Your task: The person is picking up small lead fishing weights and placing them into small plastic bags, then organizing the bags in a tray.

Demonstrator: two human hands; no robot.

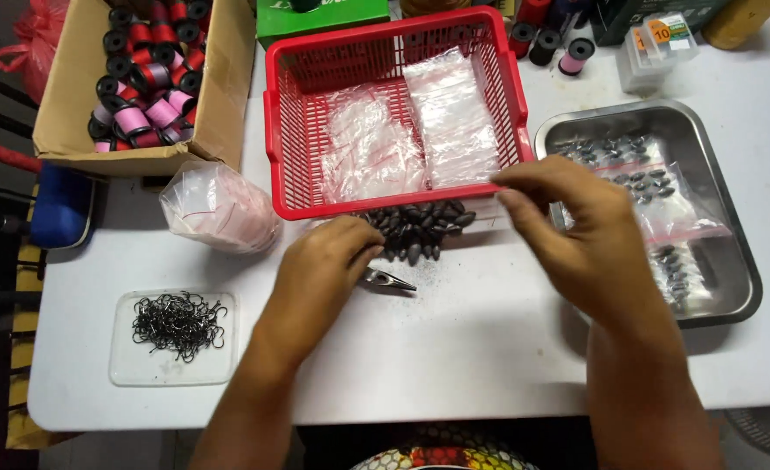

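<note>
Single head-worn view looked steeply down from above, close over the white table (489, 348); red basket (394, 52) sat top-centre, table's near edge at bottom.

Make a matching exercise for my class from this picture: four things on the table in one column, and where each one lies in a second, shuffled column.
Things
1. hooks
2. thread spools
3. clear bags
4. loose dark sinkers

Places
A. in the red basket
B. on the table between the left hand and right hand
C. on the clear tray
D. in the cardboard box

Pairs: 1-C, 2-D, 3-A, 4-B
</note>
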